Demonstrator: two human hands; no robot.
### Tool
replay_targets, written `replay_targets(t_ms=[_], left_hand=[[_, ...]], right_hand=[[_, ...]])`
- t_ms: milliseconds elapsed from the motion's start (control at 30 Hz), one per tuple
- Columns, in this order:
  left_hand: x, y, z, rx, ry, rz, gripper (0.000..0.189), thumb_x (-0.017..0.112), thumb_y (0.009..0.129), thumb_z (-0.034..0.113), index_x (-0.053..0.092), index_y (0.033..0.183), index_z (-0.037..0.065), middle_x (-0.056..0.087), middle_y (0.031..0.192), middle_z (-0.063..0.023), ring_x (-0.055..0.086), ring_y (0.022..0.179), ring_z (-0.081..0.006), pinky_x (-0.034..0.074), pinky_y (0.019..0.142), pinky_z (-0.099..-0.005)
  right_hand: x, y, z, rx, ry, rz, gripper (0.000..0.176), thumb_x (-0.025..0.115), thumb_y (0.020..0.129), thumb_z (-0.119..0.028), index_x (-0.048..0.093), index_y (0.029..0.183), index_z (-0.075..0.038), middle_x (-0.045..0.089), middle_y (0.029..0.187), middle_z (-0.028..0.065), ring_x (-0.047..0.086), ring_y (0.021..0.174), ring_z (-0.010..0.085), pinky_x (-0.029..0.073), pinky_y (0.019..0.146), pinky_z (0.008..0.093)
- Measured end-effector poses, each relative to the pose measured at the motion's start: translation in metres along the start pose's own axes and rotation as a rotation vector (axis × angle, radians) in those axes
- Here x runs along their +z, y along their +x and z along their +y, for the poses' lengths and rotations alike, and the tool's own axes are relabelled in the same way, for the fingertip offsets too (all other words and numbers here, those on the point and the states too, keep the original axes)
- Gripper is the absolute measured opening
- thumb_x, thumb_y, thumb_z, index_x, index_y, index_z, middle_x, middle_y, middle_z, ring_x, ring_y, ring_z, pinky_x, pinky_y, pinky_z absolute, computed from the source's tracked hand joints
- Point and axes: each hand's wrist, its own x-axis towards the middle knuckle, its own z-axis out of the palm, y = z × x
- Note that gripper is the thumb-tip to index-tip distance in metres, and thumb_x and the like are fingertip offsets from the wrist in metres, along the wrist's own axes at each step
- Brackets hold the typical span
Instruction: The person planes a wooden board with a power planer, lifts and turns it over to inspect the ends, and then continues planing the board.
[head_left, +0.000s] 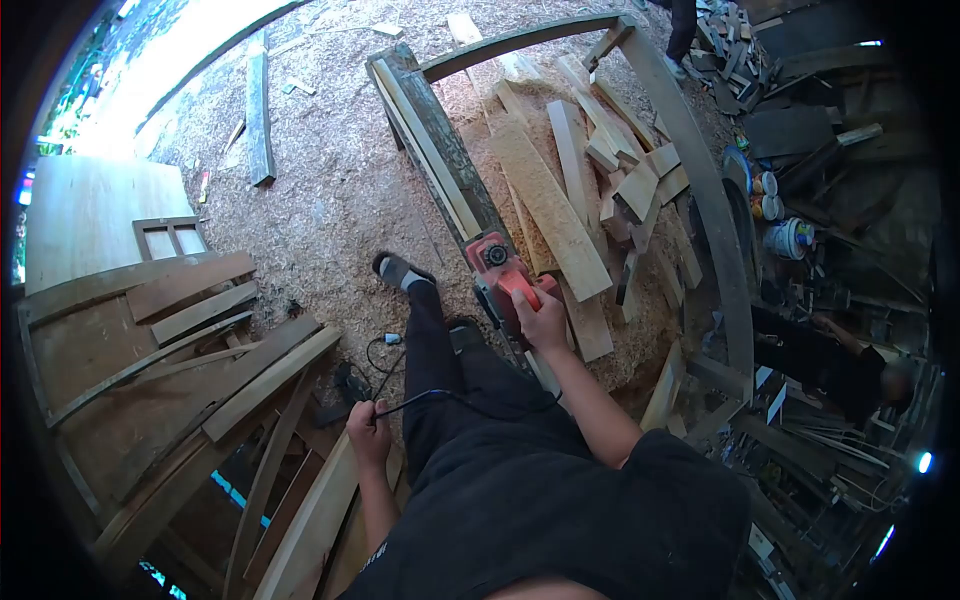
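Observation:
My right hand (543,318) is wrapped round the handle of a red power planer (497,262), which rests on a long narrow wooden strip (440,165). That strip lies along a weathered bench beam (465,180). Off to the left, my left hand (369,428) is closed round a black power cord (415,398), which runs across my legs towards my right side. The planer's underside is hidden.
Loose boards (555,205) lie right of the beam, inside a curved wooden frame (725,240). More planks (270,385) are stacked at left. Shavings cover the ground. Another person (835,370) is at right; someone's leg (682,35) shows at the top.

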Motion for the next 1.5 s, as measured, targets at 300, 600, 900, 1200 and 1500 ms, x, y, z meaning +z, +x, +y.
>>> replay_targets(t_ms=[300,600,900,1200,1500], left_hand=[[-0.015,0.085,0.01,0.022,-0.028,-0.052,0.04,0.068,0.099,0.015,0.043,0.072,-0.001,0.039,0.066,-0.0154,0.044,0.06,-0.0315,0.033,0.057,-0.0431],[-0.034,0.147,0.01,0.049,0.003,-0.094,0.039,0.068,0.099,0.014,0.044,0.071,0.0,0.041,0.065,-0.0156,0.046,0.061,-0.0325,0.034,0.057,-0.0435],[-0.054,0.214,-0.001,0.072,0.028,-0.169,0.039,0.071,0.096,0.013,0.044,0.072,0.0,0.041,0.066,-0.015,0.046,0.061,-0.0317,0.034,0.058,-0.0435],[-0.082,0.274,0.013,0.044,0.016,-0.184,0.04,0.07,0.098,0.016,0.044,0.072,0.0,0.041,0.065,-0.0148,0.045,0.061,-0.033,0.035,0.058,-0.0438],[-0.109,0.29,0.003,0.091,0.018,-0.109,0.043,0.071,0.097,0.016,0.041,0.071,0.0,0.04,0.065,-0.0167,0.046,0.062,-0.035,0.035,0.058,-0.0445]], right_hand=[[0.015,0.037,-0.036,0.023,-0.002,0.011,0.046,0.067,0.096,-0.048,0.078,0.102,-0.003,0.073,0.079,0.0193,0.075,0.078,0.0337,0.056,0.071,0.0421],[0.032,0.071,-0.071,0.017,-0.032,0.034,0.046,0.068,0.096,-0.047,0.077,0.101,-0.002,0.073,0.079,0.0193,0.074,0.077,0.034,0.056,0.071,0.0418],[0.051,0.108,-0.102,0.023,-0.051,0.036,0.05,0.067,0.095,-0.052,0.077,0.1,-0.002,0.072,0.078,0.0207,0.074,0.078,0.0367,0.055,0.07,0.0431],[0.073,0.14,-0.13,0.039,-0.035,0.047,0.051,0.067,0.095,-0.053,0.077,0.101,-0.003,0.072,0.08,0.0205,0.073,0.078,0.0371,0.055,0.07,0.0434],[0.106,0.186,-0.144,0.02,0.085,0.064,0.056,0.063,0.097,-0.056,0.075,0.099,-0.001,0.07,0.079,0.0185,0.07,0.076,0.0364,0.054,0.071,0.044]])
